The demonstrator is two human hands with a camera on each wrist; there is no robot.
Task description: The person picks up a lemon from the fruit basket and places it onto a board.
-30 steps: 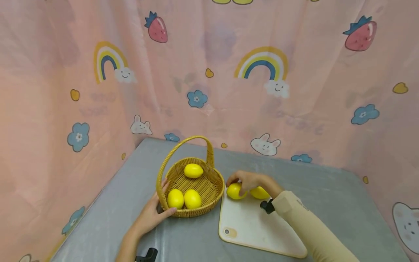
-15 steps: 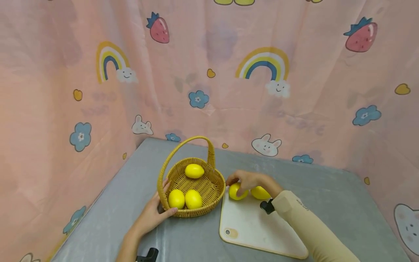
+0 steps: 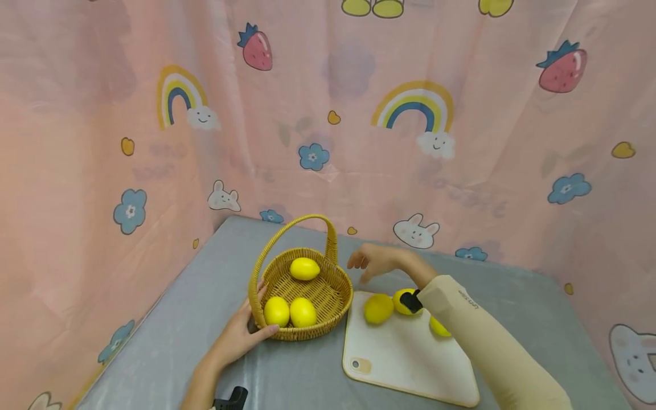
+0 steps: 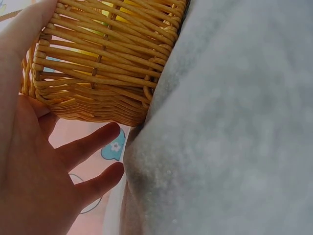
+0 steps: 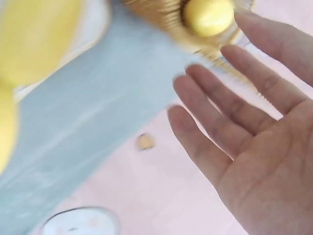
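Note:
The wicker basket (image 3: pixel 328 322) with a tall arched handle stands mid-table, holding three yellow lemons (image 3: pixel 304 269). At its left side my left hand (image 3: pixel 238 335) grips the wall, thumb on the front rim and fingers along the outside. The left wrist view shows the other fingers of this hand spread below the woven side (image 4: pixel 102 73). My right hand (image 3: pixel 379 261) is raised behind the cutting board, holding nothing, its fingers extended in the right wrist view. On the board lie three more lemons (image 3: pixel 378 309), two of them partly covered by the right wrist and sleeve.
The white cutting board (image 3: pixel 405 364), with a tan edge and a corner hole, lies to the right of the basket. A grey cloth (image 3: pixel 302 376) covers the table. Pink patterned curtains (image 3: pixel 348 188) rise around its back and sides.
My right hand has let go of the lemon and lifted away toward the back. That lemon now sits slightly nearer and to the right on the board. The left hand stays on the basket.

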